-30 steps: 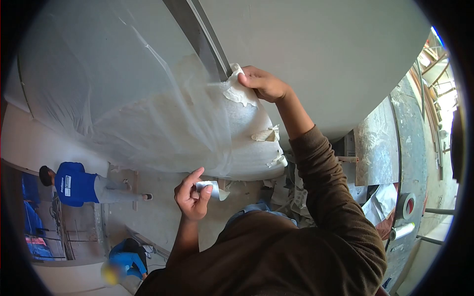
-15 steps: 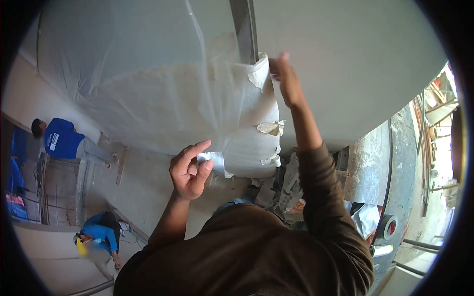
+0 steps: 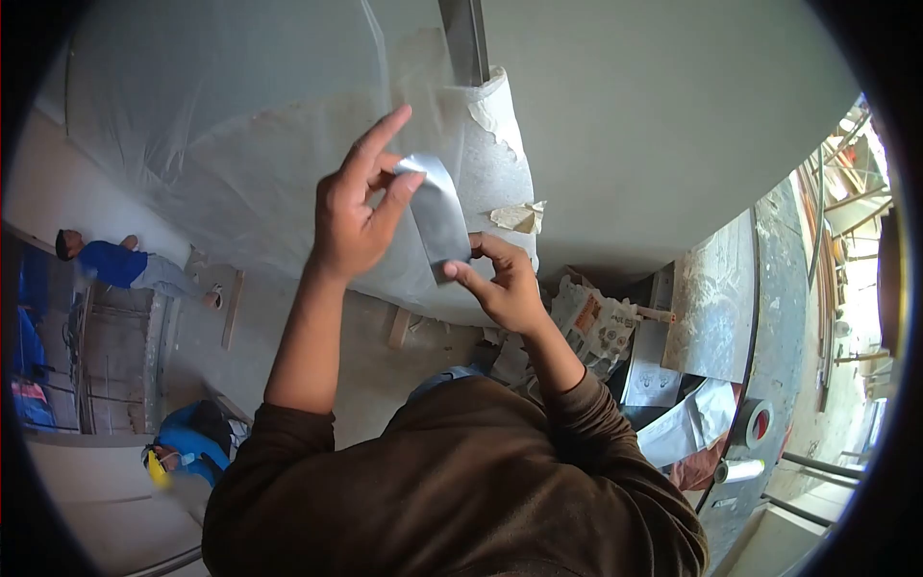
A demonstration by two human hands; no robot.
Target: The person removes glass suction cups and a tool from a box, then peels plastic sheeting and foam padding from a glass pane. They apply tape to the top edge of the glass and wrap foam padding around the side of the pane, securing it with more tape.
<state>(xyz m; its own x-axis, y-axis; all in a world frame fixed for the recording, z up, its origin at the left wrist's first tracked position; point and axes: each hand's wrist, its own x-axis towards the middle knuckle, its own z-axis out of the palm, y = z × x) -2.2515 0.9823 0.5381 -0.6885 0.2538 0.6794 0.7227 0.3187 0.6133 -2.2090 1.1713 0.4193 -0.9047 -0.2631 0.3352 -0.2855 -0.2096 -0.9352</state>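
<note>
A short strip of silver tape point(image 3: 439, 216) is stretched between my two hands. My left hand point(image 3: 358, 207) pinches its upper end between thumb and a finger, with the index finger raised. Thumb and fingers of my right hand point(image 3: 502, 284) grip the lower end. Behind the strip hangs translucent plastic sheeting point(image 3: 288, 173), over a whitish padded cover point(image 3: 495, 173) with torn, peeling edges. A dark metal strip point(image 3: 465, 43) runs down to the top of that cover.
A smooth grey panel point(image 3: 635, 125) stands at the right. Scraps and printed paper point(image 3: 601, 322) lie below it. A tape roll point(image 3: 759, 423) rests on a ledge point(image 3: 784, 337). Two people in blue, one standing point(image 3: 113, 263) and one low down point(image 3: 192, 447), are at the left.
My right hand has come down from the panel edge and taken the strip's lower end. My left hand has risen with the tape, which now shows at greater length.
</note>
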